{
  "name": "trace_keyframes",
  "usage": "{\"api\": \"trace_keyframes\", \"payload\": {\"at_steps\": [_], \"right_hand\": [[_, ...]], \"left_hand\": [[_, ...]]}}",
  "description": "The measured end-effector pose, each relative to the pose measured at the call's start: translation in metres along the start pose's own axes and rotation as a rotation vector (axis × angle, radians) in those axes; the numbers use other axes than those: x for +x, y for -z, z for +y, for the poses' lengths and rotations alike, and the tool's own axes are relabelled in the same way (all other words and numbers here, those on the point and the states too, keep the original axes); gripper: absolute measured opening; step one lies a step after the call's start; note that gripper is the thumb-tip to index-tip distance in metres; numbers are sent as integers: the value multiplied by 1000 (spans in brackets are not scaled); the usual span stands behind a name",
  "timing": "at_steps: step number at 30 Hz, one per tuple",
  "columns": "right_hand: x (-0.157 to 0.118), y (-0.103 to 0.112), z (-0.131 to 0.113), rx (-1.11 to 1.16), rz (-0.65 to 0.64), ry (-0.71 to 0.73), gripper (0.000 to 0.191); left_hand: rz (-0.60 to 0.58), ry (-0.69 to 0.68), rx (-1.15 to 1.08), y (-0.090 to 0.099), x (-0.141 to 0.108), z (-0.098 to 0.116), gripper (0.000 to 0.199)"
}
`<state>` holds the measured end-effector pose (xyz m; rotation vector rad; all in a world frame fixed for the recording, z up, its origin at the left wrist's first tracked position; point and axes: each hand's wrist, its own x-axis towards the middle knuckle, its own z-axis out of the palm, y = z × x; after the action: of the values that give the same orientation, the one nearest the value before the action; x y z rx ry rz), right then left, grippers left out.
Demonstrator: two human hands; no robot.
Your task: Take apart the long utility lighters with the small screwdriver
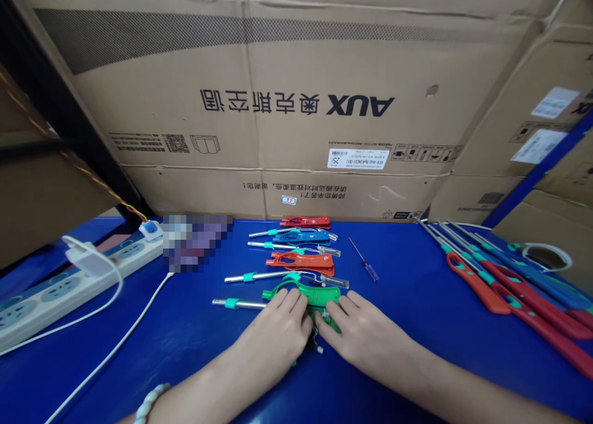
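Both hands meet over a green lighter casing (319, 295) on the blue table. My left hand (283, 325) is curled at its left part, fingertips hidden under the knuckles. My right hand (359, 325) closes on the right end of the green pieces, where a bit of wire and a small part (319, 348) show between the hands. A metal lighter tube (241, 304) with a teal collar sticks out left of my left hand. Beyond lie an orange casing (301, 262), a blue casing (303, 236) and a red casing (308, 222), with metal tubes and clear fuel tanks between them.
A screwdriver (365, 263) with a purple handle lies right of the casings. Several long lighters (523, 294) lie at the right. At the left runs a white power strip (92, 282) with cables. A cardboard wall (287, 53) closes the back.
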<state>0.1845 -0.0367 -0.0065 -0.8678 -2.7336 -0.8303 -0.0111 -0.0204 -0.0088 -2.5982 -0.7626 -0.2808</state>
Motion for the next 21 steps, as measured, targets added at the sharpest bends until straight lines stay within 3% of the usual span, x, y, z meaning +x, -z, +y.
{"api": "trace_keyframes", "payload": {"at_steps": [9, 21], "right_hand": [[1, 2, 0, 8, -34, -3, 11], [1, 1, -1, -4, 10, -4, 17]], "left_hand": [[-111, 39, -85, 6, 1, 1, 16], [-230, 231, -353, 19, 5, -7, 20]]}}
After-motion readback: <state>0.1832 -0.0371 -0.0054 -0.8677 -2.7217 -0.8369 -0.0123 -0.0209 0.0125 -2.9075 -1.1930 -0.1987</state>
